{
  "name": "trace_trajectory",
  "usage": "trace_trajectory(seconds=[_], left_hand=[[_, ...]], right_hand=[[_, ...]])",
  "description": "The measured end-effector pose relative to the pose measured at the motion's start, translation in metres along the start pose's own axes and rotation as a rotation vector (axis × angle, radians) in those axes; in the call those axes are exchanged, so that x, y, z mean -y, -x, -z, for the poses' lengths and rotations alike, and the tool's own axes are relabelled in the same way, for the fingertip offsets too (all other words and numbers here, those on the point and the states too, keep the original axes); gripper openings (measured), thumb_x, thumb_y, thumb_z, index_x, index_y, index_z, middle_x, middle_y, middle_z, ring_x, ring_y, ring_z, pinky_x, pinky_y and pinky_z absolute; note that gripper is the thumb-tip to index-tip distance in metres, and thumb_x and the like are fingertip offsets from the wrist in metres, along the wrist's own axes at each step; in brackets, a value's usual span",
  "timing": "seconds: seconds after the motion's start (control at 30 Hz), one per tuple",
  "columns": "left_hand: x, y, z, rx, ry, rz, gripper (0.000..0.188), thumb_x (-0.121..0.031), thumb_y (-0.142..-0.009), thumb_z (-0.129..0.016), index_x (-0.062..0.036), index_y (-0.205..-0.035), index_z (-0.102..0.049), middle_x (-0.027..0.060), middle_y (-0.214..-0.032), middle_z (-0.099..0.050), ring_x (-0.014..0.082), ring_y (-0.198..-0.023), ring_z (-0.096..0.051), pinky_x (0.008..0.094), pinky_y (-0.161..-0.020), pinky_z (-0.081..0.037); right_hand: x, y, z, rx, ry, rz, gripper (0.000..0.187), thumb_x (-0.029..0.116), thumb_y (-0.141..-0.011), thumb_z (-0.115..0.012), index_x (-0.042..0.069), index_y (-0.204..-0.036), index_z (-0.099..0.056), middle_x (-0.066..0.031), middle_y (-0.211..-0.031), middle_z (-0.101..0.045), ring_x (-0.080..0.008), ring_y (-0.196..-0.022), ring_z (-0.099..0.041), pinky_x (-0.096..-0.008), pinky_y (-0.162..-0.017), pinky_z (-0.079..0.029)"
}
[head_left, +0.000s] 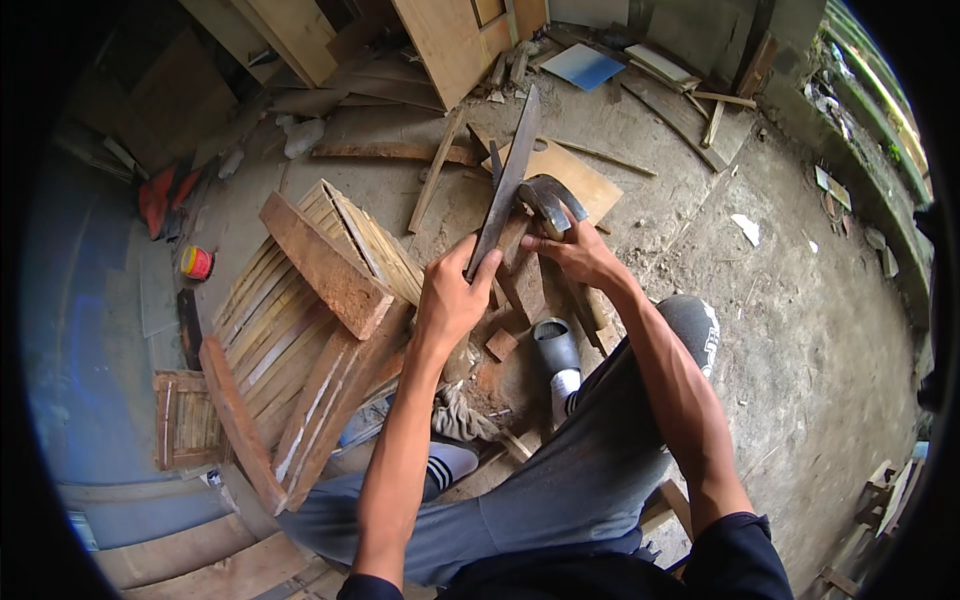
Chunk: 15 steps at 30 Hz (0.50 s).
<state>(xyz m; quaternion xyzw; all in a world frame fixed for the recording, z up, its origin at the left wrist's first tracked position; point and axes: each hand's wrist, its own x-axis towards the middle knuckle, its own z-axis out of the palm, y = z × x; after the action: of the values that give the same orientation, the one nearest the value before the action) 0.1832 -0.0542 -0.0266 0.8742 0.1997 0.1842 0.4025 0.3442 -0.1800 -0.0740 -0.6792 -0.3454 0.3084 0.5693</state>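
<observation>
My left hand [450, 295] was closed around the lower end of a long dark blade [508, 178], which rose up and away from the grip. My right hand [572, 250] was clenched on a curved metal tool head [550, 198], just right of the blade and touching it near mid-length. Below both grips sat a wood block [522, 280]. Left of my left hand lay a slatted pallet [290, 300] under a rusty plank [325, 265].
</observation>
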Motion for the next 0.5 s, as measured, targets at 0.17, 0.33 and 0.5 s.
trace_trajectory(seconds=[0.17,0.33,0.5], left_hand=[[0.004,0.017,0.002,-0.055,0.266,0.210,0.027,-0.012,-0.091,-0.059,0.0030,-0.113,-0.057,0.0194,-0.088,-0.067,0.0297,-0.081,-0.068,0.0390,-0.070,-0.051],[0.009,0.030,-0.001,-0.132,0.256,0.074,0.033,-0.005,-0.090,-0.058,0.0016,-0.121,-0.051,0.0139,-0.094,-0.069,0.0137,-0.064,-0.063,0.0273,-0.056,-0.049],[0.008,0.027,-0.001,-0.051,0.528,0.132,0.039,-0.001,-0.092,-0.054,0.0066,-0.129,-0.046,0.0159,-0.111,-0.068,0.0070,-0.061,-0.058,0.0216,-0.053,-0.048]], right_hand=[[0.002,-0.003,0.003,0.013,0.000,-0.094,0.078,0.035,-0.079,-0.081,0.009,-0.140,-0.042,-0.0085,-0.124,-0.056,-0.0201,-0.112,-0.052,-0.0344,-0.098,-0.041],[-0.004,-0.008,0.009,-0.044,0.013,-0.107,0.080,0.037,-0.078,-0.081,0.008,-0.141,-0.040,-0.0083,-0.119,-0.058,-0.0208,-0.107,-0.054,-0.0339,-0.096,-0.042],[-0.015,-0.019,0.019,-0.086,0.008,-0.155,0.050,0.039,-0.082,-0.077,0.003,-0.113,-0.061,-0.0051,-0.096,-0.064,-0.0165,-0.092,-0.055,-0.0336,-0.086,-0.044]])
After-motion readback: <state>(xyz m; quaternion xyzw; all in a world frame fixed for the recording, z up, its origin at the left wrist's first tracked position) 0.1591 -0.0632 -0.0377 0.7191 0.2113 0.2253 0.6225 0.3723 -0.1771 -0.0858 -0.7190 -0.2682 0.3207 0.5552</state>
